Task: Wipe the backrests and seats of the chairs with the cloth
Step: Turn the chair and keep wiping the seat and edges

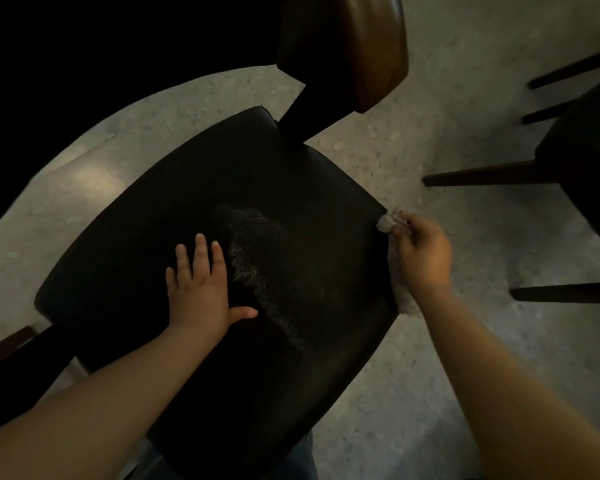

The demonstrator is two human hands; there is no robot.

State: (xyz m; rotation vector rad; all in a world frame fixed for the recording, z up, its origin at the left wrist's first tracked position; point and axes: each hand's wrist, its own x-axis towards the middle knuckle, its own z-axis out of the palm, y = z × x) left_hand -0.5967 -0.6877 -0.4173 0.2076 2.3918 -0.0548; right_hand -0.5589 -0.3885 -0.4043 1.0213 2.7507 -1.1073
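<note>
A chair with a black padded seat (153, 237) fills the middle of the view; its brown backrest (347, 46) rises at the top. My left hand (201, 289) lies flat on the seat, palm down, fingers spread. My right hand (421, 252) grips a pale cloth (404, 299) and presses it against the seat's right edge; part of the cloth hangs below the hand. A faint dusty or damp streak (253, 258) crosses the seat between the hands.
A second dark chair (582, 161) stands at the right, its thin legs (482, 176) reaching toward me over the speckled floor (447, 375). A dark round tabletop (84, 46) covers the upper left. Another dark leg (7, 344) shows at the lower left.
</note>
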